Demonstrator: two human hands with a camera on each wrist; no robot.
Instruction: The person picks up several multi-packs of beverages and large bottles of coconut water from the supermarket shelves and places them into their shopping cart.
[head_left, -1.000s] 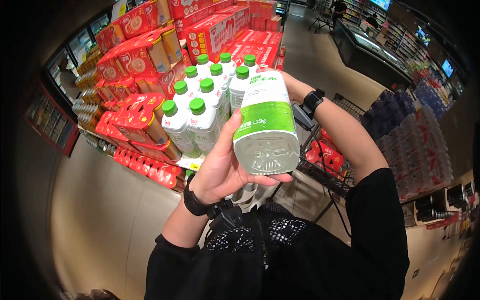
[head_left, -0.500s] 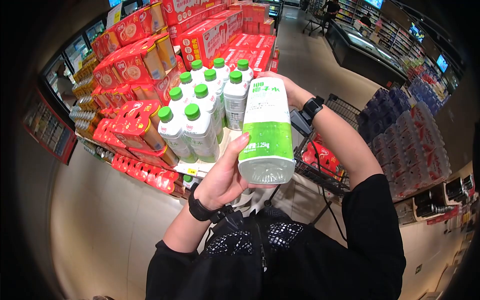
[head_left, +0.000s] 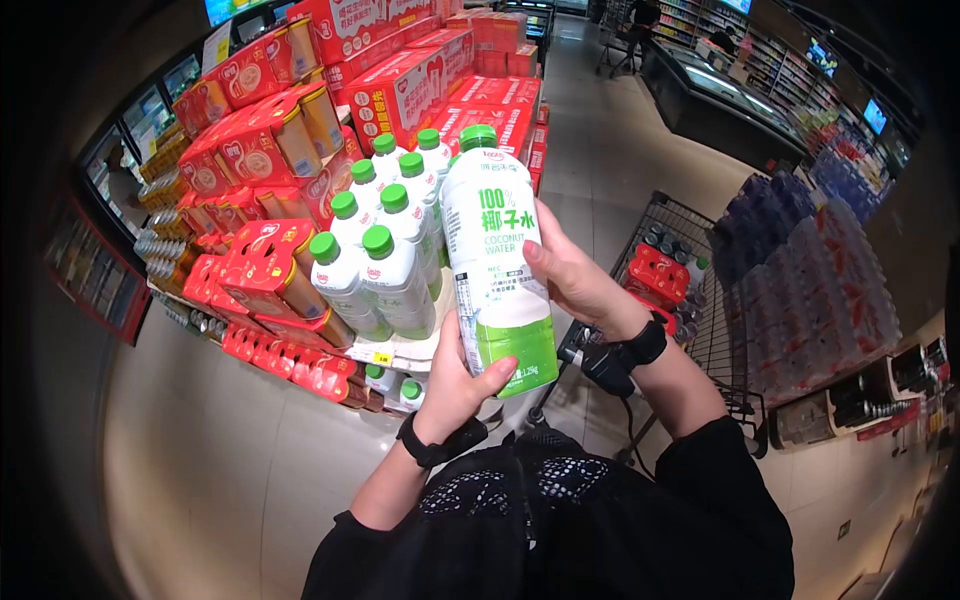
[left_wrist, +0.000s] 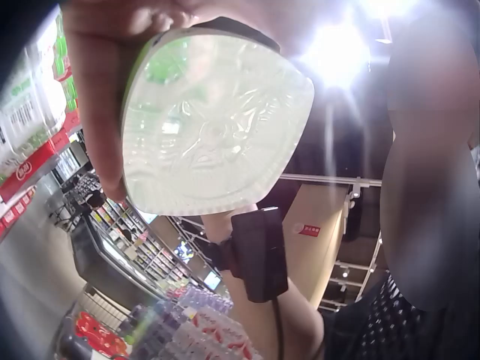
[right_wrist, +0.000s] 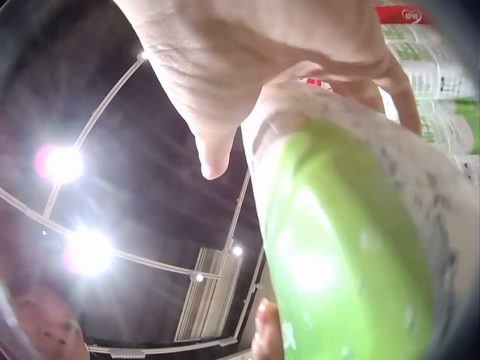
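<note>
We hold a white-and-green, square-sided plastic bottle (head_left: 500, 260) aloft, near the front-right corner of the white display shelf (head_left: 421, 352). It has swung from base-on to label-on, so we can now read its front. Our left hand (head_left: 457, 388) grips it low, thumb over the label; our right hand (head_left: 585, 280) wraps its side, how firmly we can't tell. It blocks our view of the shelf's right edge. Behind the front edge stand green-capped white plastic bottles (head_left: 395, 275), with glossy red multipacks (head_left: 265, 245) to their left; rightward sits a black wire trolley (head_left: 715, 330).
</note>
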